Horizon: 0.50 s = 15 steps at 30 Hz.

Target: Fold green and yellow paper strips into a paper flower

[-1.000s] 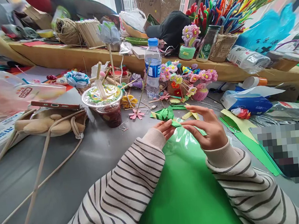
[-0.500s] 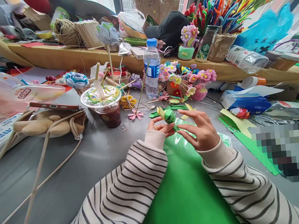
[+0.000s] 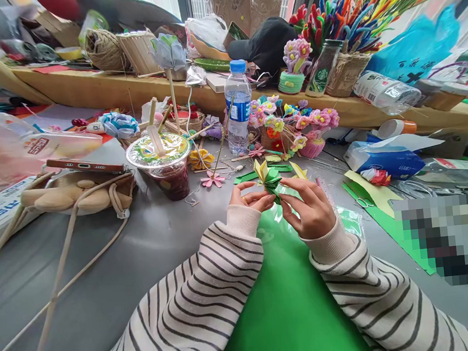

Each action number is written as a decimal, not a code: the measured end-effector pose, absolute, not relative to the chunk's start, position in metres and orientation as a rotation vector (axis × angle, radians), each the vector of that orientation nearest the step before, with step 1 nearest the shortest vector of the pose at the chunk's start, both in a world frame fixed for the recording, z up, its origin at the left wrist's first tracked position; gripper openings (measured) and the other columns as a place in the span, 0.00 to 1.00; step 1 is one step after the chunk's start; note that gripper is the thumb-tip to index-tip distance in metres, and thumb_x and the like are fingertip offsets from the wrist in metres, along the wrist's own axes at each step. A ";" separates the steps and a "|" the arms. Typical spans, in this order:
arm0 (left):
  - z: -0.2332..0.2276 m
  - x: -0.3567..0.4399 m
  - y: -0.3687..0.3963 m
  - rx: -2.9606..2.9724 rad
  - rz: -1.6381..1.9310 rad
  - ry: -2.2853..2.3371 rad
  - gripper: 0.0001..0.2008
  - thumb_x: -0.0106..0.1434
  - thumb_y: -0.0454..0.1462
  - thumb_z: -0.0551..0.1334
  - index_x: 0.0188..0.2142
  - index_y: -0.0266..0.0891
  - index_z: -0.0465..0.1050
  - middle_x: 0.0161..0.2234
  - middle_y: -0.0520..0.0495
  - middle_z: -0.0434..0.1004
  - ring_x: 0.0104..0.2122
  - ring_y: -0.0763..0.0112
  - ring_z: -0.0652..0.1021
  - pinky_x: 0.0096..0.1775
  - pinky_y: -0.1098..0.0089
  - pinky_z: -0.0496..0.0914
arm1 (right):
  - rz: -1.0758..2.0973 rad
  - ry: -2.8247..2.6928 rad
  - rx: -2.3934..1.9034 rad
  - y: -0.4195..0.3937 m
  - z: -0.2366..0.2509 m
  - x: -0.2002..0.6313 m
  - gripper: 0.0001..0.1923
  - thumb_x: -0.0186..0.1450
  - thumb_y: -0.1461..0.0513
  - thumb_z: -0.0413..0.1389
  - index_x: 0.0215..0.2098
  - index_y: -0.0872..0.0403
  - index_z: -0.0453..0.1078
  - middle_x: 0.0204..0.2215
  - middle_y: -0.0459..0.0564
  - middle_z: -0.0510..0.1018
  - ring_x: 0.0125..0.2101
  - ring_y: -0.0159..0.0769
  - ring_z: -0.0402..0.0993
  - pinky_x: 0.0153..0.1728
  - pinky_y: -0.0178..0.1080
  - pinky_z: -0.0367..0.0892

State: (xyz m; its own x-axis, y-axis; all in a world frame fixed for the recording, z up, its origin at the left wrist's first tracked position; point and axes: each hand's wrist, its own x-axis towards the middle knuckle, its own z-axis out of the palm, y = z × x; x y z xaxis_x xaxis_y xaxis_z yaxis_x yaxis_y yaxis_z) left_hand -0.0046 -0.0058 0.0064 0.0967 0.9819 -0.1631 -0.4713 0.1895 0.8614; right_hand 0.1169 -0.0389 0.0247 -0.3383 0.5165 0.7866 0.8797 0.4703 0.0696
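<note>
Holding folded paper flower (image 3: 268, 176), cup (image 3: 166, 165) of drink nearby.

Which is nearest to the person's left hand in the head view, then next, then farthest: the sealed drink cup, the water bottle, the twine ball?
From the left hand:
1. Sealed drink cup, on the table to its left.
2. Water bottle, standing straight beyond it.
3. Twine ball, far back left on the shelf.

One water bottle (image 3: 238, 104), one sealed drink cup (image 3: 161, 161), one phone (image 3: 86, 166), perhaps two flowerpots.
</note>
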 end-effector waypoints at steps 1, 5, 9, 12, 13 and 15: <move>0.006 -0.005 -0.006 0.737 1.233 0.880 0.26 0.36 0.31 0.67 0.33 0.38 0.56 0.20 0.54 0.73 0.22 0.74 0.75 0.29 0.69 0.70 | -0.649 -1.990 -1.157 -0.039 0.024 0.117 0.06 0.53 0.68 0.52 0.28 0.56 0.69 0.38 0.52 0.73 0.39 0.37 0.66 0.39 0.40 0.64; 0.007 -0.004 -0.004 0.701 1.208 0.868 0.26 0.34 0.31 0.68 0.33 0.38 0.56 0.20 0.54 0.73 0.22 0.74 0.74 0.29 0.69 0.70 | -0.622 -1.957 -1.141 -0.039 0.023 0.117 0.06 0.51 0.69 0.53 0.29 0.57 0.69 0.38 0.53 0.72 0.39 0.38 0.66 0.39 0.40 0.65; 0.007 -0.004 -0.003 0.659 1.180 0.840 0.28 0.31 0.31 0.68 0.32 0.37 0.57 0.20 0.54 0.73 0.22 0.75 0.74 0.28 0.71 0.69 | -0.592 -1.956 -1.122 -0.037 0.020 0.120 0.07 0.51 0.69 0.53 0.29 0.56 0.68 0.39 0.54 0.71 0.39 0.39 0.66 0.40 0.41 0.65; 0.008 -0.003 -0.003 0.646 1.168 0.826 0.28 0.31 0.31 0.68 0.32 0.37 0.57 0.19 0.55 0.72 0.21 0.76 0.73 0.27 0.72 0.69 | -0.572 -1.965 -1.108 -0.037 0.017 0.122 0.07 0.51 0.68 0.53 0.29 0.56 0.67 0.39 0.54 0.70 0.40 0.39 0.65 0.40 0.41 0.65; 0.009 -0.003 -0.003 0.639 1.165 0.824 0.27 0.31 0.31 0.68 0.32 0.37 0.57 0.19 0.55 0.72 0.21 0.76 0.73 0.27 0.72 0.69 | -0.567 -1.962 -1.108 -0.037 0.017 0.122 0.07 0.51 0.68 0.53 0.29 0.56 0.67 0.39 0.54 0.70 0.40 0.39 0.65 0.41 0.41 0.65; 0.010 -0.003 -0.004 0.626 1.155 0.824 0.27 0.32 0.31 0.68 0.31 0.37 0.56 0.18 0.56 0.71 0.20 0.76 0.73 0.26 0.72 0.69 | -0.565 -1.939 -1.126 -0.038 0.017 0.122 0.07 0.50 0.68 0.53 0.29 0.56 0.67 0.39 0.54 0.70 0.40 0.38 0.65 0.40 0.41 0.64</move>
